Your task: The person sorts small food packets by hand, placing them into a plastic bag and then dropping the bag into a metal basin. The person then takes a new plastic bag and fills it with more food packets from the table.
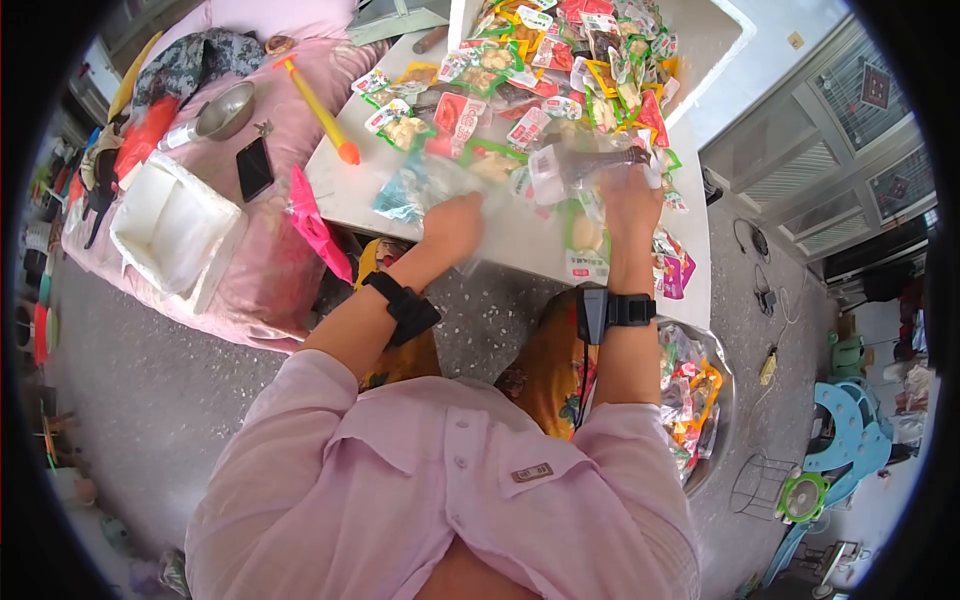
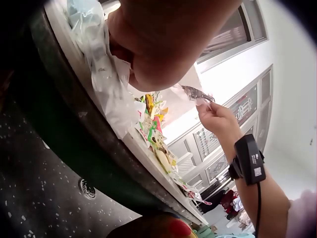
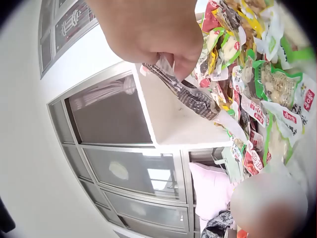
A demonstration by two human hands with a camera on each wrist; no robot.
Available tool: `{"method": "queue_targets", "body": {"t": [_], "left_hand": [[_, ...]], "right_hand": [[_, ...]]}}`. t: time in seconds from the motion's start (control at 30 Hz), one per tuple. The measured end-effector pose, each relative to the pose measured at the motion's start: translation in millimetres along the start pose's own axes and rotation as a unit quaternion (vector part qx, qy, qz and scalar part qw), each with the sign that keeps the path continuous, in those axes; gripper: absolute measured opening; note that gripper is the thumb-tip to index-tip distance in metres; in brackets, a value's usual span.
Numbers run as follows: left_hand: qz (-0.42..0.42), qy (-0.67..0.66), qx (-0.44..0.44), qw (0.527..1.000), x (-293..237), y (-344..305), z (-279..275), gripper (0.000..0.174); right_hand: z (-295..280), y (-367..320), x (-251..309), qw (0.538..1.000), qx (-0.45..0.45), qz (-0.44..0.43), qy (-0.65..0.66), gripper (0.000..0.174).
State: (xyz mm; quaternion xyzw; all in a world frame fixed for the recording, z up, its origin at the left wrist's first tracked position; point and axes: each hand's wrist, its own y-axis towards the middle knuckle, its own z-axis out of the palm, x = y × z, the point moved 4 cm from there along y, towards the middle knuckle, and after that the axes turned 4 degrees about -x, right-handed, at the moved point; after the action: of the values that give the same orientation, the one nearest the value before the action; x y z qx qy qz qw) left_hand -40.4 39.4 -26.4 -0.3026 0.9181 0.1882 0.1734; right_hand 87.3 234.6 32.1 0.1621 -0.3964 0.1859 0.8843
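My right hand (image 1: 632, 205) pinches a small clear snack packet (image 1: 610, 170) with dark contents, raised over the near side of the white table. In the right wrist view the same packet (image 3: 193, 99) hangs from the fingertips, its dark patterned side showing. My left hand (image 1: 455, 230) grips a clear plastic bag (image 2: 109, 94) at the table's near edge; its bluish part (image 1: 405, 190) spreads to the left. The fingers of that hand are partly hidden behind its back. A heap of snack packets (image 1: 540, 60) in red, green and yellow wrappers lies just beyond both hands.
A white foam box (image 1: 720, 50) stands behind the heap. Below the table's right side is a round basin (image 1: 722, 400) of more packets. To the left, a pink-covered bed holds a foam box (image 1: 175, 225), a phone (image 1: 254, 168) and a metal pan (image 1: 228, 110).
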Motion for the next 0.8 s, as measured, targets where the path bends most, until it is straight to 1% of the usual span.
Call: {"method": "queue_targets", "body": {"t": [0.03, 0.07, 0.2, 0.27, 0.37, 0.43, 0.53, 0.63, 0.73, 0.8], "left_hand": [[-0.005, -0.017, -0.005, 1.0, 2, 1, 1, 0.016], [-0.01, -0.033, -0.01, 0.999, 3, 2, 2, 0.016], [-0.027, -0.061, -0.015, 0.998, 2, 2, 3, 0.017], [-0.033, -0.08, -0.025, 0.996, 2, 0, 3, 0.017], [-0.034, -0.095, -0.017, 0.995, -1, 0, 1, 0.019], [-0.035, -0.114, -0.028, 0.992, 1, 0, 3, 0.017], [-0.031, -0.129, -0.034, 0.991, -1, -2, 1, 0.016], [-0.021, -0.133, -0.044, 0.99, -4, -2, 1, 0.016], [-0.015, -0.119, -0.048, 0.992, -12, -6, 0, 0.016], [-0.011, -0.107, -0.049, 0.993, -14, -7, -1, 0.016]], "right_hand": [[-3, -11, -1, 1.0, -0.014, 0.012, 0.011, 0.029], [-9, -19, -5, 1.0, -0.006, 0.024, 0.019, 0.028], [-19, -59, -22, 0.996, -0.06, 0.051, 0.042, 0.022], [-19, -75, -28, 0.995, -0.057, 0.062, 0.044, 0.022], [-26, -79, -43, 0.993, -0.064, 0.073, 0.071, 0.023], [-26, -78, -49, 0.992, -0.069, 0.075, 0.079, 0.024], [-26, -74, -60, 0.981, -0.068, 0.078, 0.164, 0.024], [-22, -76, -61, 0.988, -0.091, 0.04, 0.121, 0.024], [-7, -88, -68, 0.985, -0.153, 0.044, 0.062, 0.022], [-23, -94, -91, 0.981, -0.092, 0.133, 0.106, 0.023]]}}
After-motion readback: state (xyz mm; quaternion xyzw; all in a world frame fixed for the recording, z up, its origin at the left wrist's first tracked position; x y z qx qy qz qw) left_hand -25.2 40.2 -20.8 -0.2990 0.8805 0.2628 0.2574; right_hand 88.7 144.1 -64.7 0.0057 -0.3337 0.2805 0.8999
